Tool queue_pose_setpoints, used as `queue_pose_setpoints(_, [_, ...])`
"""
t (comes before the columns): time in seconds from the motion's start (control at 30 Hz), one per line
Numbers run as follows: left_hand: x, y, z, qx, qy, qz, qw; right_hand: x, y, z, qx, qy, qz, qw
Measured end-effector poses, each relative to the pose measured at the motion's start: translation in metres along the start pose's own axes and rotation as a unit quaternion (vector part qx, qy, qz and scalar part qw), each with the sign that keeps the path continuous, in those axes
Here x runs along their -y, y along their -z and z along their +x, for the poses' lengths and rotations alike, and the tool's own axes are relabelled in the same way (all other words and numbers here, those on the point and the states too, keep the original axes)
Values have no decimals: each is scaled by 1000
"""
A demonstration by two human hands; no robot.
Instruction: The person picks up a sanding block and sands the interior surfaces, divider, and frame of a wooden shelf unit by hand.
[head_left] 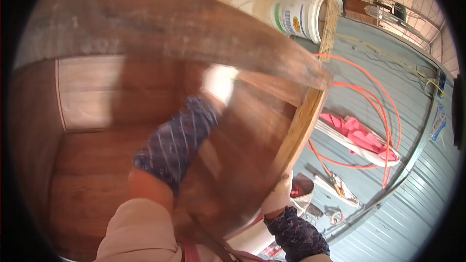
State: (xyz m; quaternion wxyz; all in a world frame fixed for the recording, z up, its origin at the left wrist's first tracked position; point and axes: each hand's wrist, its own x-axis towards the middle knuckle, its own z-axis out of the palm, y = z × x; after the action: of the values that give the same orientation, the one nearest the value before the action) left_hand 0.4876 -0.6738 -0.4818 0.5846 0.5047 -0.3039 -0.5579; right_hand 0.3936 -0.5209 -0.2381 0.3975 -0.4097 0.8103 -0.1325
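A large reddish-brown wooden cabinet (194,34) fills the left and middle of the view, its hollow inside facing me. My left hand (218,83), in a white glove with a dark patterned sleeve above it, reaches inside, close under the front rail. Glare and motion smear its fingers, so what they hold, if anything, cannot be made out. Lower right, my right hand (277,195), also white-gloved, grips the cabinet's pale raw-wood edge (302,125). Some of its fingers are hidden behind that edge.
A white bucket (301,18) lies on its side beyond the cabinet. Right of it, an orange hose (374,94) loops across a ribbed grey-blue metal sheet (412,184). Pink cloth (357,133) and several small items lie there. A fan (400,14) stands at the upper right.
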Motion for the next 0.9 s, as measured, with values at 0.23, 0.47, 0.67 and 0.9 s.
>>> queue_pose_setpoints(0.23, [-103, -58, -29, -19, -59, -207, 976, 21, 4, -2, -3, 9, -15, 1000])
queue_pose_setpoints(0.47, [-163, 29, -82, 281, -58, -64, 956, 19, -10, -4, -86, -33, -65, 994])
queue_pose_setpoints(0.67, [-344, 65, 2, 184, -395, 457, 775, 31, 20, 0, -85, 48, -186, 978])
queue_pose_setpoints(0.9, [-271, -12, 17, 259, -454, 532, 666, 22, 19, -4, -141, 103, -133, 976])
